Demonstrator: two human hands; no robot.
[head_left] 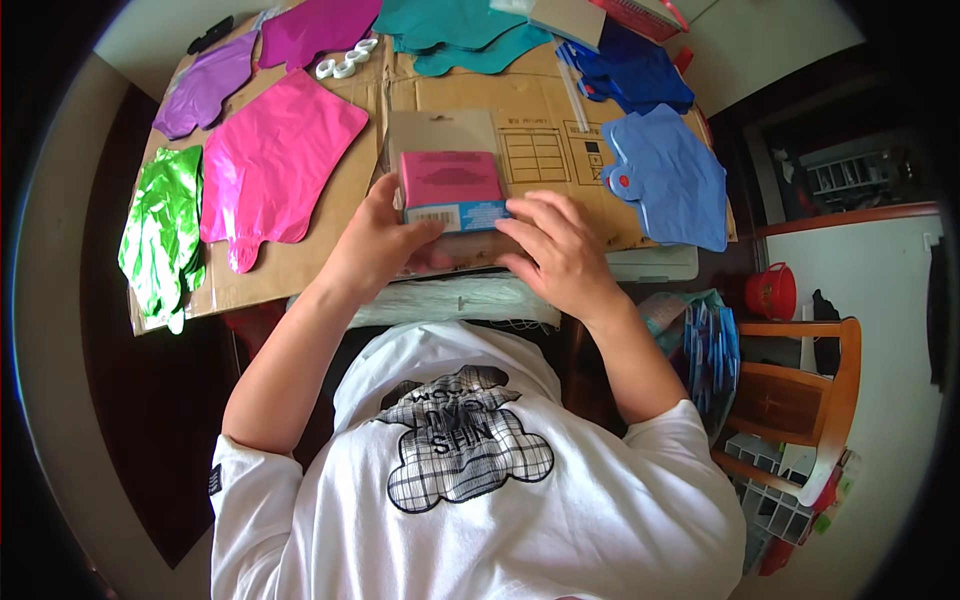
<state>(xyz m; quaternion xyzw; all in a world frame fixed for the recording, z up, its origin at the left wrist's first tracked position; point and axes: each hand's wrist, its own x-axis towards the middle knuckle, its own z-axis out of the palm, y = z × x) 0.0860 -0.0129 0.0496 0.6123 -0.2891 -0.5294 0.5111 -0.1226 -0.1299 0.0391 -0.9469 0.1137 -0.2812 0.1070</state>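
In front of me, over the near edge of the cardboard, is a clear hang-hole plastic packet [452,175] with a pink panel and a blue barcode strip inside. My left hand [378,240] grips its lower left side, thumb on the front and some fingers hidden behind. On the lower right corner, the bent fingers of my right hand [556,245] pinch the packet's edge. Flat foil balloons lie around it: a hot pink one [275,160] and a shiny green one [163,235] to the left, a light blue stack [670,180] to the right.
The cardboard sheet [450,92] covers the table. Toward the back lie purple [207,85], magenta [312,30], teal [470,45] and dark blue [640,75] foil pieces, and several small white rolls [345,69]. A wooden chair [790,390] and red bucket [771,292] stand at right.
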